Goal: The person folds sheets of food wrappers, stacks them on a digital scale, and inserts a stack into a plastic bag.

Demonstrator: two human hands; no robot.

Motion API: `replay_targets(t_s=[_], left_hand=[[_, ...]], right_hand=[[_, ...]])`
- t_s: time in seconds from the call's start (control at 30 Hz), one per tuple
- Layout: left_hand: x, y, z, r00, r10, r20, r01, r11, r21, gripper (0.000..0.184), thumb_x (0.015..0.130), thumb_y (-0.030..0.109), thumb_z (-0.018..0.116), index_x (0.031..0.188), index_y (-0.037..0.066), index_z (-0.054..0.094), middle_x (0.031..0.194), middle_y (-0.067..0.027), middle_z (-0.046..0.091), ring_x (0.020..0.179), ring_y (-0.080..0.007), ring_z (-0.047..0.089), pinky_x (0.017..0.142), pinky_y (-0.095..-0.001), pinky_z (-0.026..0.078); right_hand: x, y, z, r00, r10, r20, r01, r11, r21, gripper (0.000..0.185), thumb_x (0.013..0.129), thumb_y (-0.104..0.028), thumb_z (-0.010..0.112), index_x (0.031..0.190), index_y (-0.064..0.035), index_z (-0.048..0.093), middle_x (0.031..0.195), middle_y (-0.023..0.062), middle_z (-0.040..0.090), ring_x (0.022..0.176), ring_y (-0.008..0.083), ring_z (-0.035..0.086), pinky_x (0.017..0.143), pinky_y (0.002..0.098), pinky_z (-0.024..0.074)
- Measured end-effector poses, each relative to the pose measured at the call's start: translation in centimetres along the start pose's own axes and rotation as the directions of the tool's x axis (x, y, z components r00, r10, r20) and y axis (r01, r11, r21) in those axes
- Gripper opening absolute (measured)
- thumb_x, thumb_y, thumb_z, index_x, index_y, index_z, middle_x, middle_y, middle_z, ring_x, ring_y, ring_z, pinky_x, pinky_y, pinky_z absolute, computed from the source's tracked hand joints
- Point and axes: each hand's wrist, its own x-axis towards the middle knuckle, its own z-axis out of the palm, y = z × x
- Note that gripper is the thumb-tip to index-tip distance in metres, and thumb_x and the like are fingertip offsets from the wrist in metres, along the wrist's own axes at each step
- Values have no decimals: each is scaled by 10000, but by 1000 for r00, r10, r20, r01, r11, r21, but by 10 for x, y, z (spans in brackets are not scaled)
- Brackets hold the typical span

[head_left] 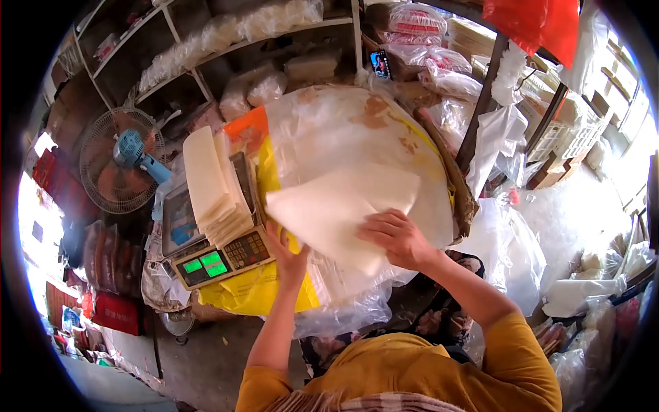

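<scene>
A pale, off-white sheet (329, 206), thin and slightly bent, lies over the sack-covered work surface in front of me. My right hand (397, 239) grips it near its right side, with the fingers over the top and the thumb hidden. My left hand (290, 259) is at the sheet's lower left edge, its thumb and fingers apart. Whether it touches the sheet I cannot tell. Just left of that hand stands a digital scale (248, 251) with lit green displays. A stack of folded pale sheets (209, 182) rests on the scale.
A white and yellow plastic sack (316, 130) covers the work surface. Beyond the scale stands a blue-hubbed fan (129, 147). Shelves with bagged goods (233, 31) run along the back, where a phone (379, 64) is propped. Clear plastic bags (504, 254) hang at the right.
</scene>
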Motion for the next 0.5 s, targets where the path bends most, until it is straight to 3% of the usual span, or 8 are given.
replay_targets(t_s=[0.03,0.07,0.13,0.17,0.27,0.3,0.4,0.5], left_hand=[[-8,-6,-4,987,37,159,-35,999,-16,754,781,49,692,1392,21,253,1402,-161,348,1282,-286,372,1062,-390,291],[-5,-48,-13,921,237,307,-353,843,406,606,776,73,683,1312,8,407,1314,-175,459,1255,-332,411,1096,-406,260],[-19,-26,-14,834,323,448,-462,852,246,489,815,156,628,1255,12,469,1339,-184,434,1291,-313,371,1081,-436,266],[-13,-2,-20,640,308,704,-671,670,317,365,813,183,607,1135,14,581,1193,-185,564,1155,-304,514,1072,-429,284],[-19,-28,-27,601,-150,785,-123,953,277,332,790,147,630,1096,18,618,1047,-163,644,959,-257,631,1066,-448,290],[-18,-19,-15,703,-288,650,100,945,312,419,784,152,647,1176,27,563,1018,-158,648,903,-241,643,1065,-462,288],[-11,-4,8,784,-529,325,424,839,343,620,778,196,692,1326,55,439,1129,-175,611,991,-252,620,1059,-491,285],[-19,-6,25,895,28,445,-386,547,743,746,769,303,713,1387,84,356,1330,-186,456,1202,-334,463,1047,-487,291]], right_hand=[[-15,2,-3,998,45,41,-47,997,55,411,715,-10,609,1120,-78,609,1147,76,609,1073,268,564,963,446,421],[-31,4,-6,992,91,86,-100,989,109,403,711,-17,620,1110,-71,615,1146,78,611,1083,269,559,955,440,427],[-73,25,9,968,175,181,-225,923,313,356,737,-33,639,1093,-58,623,1098,81,632,1043,260,581,917,401,445],[-91,36,19,950,207,234,-290,866,408,334,750,-41,648,1084,-51,627,1074,82,643,1023,255,592,898,382,454],[-113,61,34,717,567,407,-696,538,476,285,804,-93,663,1080,-36,620,976,111,664,922,238,622,824,339,471],[-103,58,36,537,778,326,-818,385,427,302,834,-196,670,1076,-24,612,900,142,663,837,218,629,770,334,480],[-82,64,42,499,823,270,-850,403,340,351,822,-244,670,1062,3,606,906,166,658,845,232,631,761,357,481],[-74,71,52,475,842,255,-880,452,145,466,797,-270,673,1158,-3,547,1001,192,640,877,305,637,755,386,485]])
